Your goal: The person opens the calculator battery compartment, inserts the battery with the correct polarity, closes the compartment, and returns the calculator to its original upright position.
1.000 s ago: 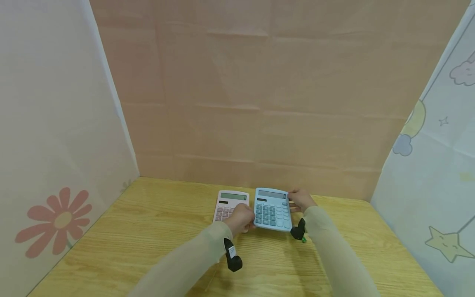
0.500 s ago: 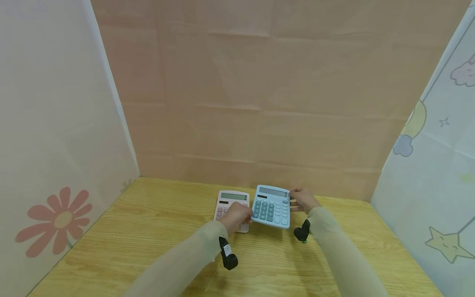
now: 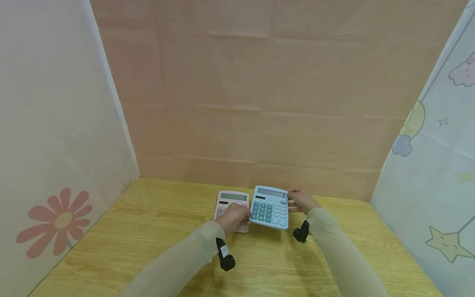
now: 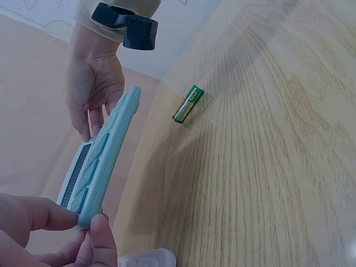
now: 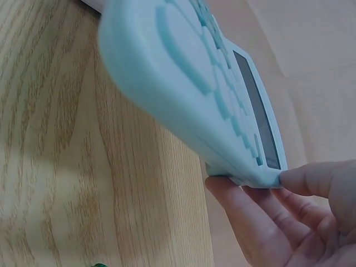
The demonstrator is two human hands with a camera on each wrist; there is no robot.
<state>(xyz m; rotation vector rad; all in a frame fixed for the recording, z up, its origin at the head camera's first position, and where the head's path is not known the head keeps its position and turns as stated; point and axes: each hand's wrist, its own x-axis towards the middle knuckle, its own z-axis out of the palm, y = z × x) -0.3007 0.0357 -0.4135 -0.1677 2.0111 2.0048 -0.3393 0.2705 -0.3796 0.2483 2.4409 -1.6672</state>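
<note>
1. Watching from a distance, I see a blue calculator [image 3: 268,211] tilted and raised over a wooden table [image 3: 156,222], toward 5 o'clock from the middle of my head view.
2. A person's left hand [image 3: 233,218] pinches the device's 8 o'clock corner, digits on both faces.
3. The right hand [image 3: 302,200], apart from its partner, grips the edge at 2 o'clock, thumb at the corner, fingers behind.
4. A pink calculator [image 3: 231,197] lies at the blue one's 9 o'clock, partly hidden by the left hand.
5. My left wrist view shows a green-and-gold battery [image 4: 188,104] on the table, at the blue calculator's 2 o'clock.
6. A peach backdrop [image 3: 241,90] rises at 12 o'clock.
</note>
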